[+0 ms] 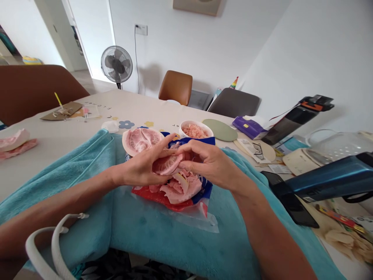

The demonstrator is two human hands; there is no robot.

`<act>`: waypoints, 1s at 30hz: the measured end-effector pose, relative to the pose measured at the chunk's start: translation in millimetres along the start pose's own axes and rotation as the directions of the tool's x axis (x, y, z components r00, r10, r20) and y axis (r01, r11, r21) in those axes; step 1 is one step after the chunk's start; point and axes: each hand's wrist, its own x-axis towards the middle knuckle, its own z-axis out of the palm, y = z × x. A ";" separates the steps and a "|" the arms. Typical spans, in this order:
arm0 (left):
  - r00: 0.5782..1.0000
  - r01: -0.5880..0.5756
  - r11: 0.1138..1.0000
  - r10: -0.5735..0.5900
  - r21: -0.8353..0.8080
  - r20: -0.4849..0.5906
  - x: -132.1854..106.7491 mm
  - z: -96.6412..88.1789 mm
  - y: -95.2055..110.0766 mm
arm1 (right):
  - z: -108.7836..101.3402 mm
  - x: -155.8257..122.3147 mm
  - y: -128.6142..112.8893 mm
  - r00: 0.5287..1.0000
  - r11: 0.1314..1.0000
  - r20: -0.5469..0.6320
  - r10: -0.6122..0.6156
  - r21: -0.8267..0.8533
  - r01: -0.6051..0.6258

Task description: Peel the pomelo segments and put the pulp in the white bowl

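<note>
My left hand point(148, 165) is wrapped round a pink pomelo segment point(166, 165), thumb and fingers on either side of it. The thumb and fingers of my right hand point(208, 161) pinch the segment's right edge. Below both hands, torn pieces of pomelo peel and membrane point(183, 188) lie on a red and blue plastic bag point(171, 206). Behind my left hand sits a hollowed pomelo rind point(142, 140) with its pink inside up. A white bowl point(183, 131) of loose pomelo flesh point(194, 131) stands just beyond my hands.
A teal towel point(140, 237) covers the near table edge. To the right are a green mat point(220, 130), a purple tissue pack point(249, 127), glasses point(258, 151), a phone point(291, 202), a blue bottle point(332, 175) and a dark bottle point(294, 120). More pomelo rind point(14, 140) lies far left.
</note>
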 end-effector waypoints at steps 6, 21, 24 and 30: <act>0.989 0.147 0.913 -0.128 -0.380 0.074 -0.6 2.6 9.7 | -3.7 -0.8 -0.5 0.994 0.995 0.068 0.083 0.052 -0.086; 0.998 0.048 0.982 -0.053 -0.180 -0.022 -1.3 2.3 4.1 | 24.5 5.1 0.9 0.955 0.991 -0.268 0.124 -0.007 -0.131; 0.997 -0.049 0.993 0.041 -0.112 -0.071 -1.8 3.4 0.7 | 22.3 5.6 3.1 0.949 0.980 -0.265 0.170 0.145 -0.135; 0.988 -0.136 0.991 0.137 0.010 -0.077 -1.7 3.8 -2.1 | 11.2 2.1 0.7 0.971 0.982 -0.197 0.133 0.162 -0.101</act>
